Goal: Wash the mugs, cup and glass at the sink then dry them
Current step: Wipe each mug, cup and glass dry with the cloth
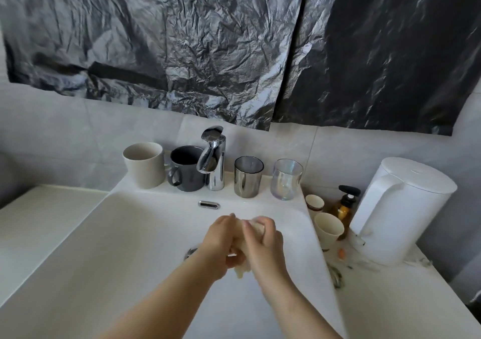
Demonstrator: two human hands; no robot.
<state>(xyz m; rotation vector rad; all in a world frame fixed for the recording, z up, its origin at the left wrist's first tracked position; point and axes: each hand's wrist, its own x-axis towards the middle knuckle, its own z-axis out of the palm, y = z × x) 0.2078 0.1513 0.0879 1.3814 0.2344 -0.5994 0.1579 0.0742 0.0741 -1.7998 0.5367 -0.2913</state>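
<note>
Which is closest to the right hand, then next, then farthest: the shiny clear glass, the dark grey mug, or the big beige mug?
1. Shiny clear glass, right of the chrome tap.
2. Dark grey mug, just left of the tap.
3. Big beige mug, far left.

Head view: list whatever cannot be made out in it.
Pale object over the sink: the left hand and right hand wrap it, so cloth or sponge cannot be told.
Drain: mostly hidden behind the left hand.
Pump bottle: lower part behind the beige cup; label unreadable.
Small bits on the counter by the kettle: too small and blurred to name.
</note>
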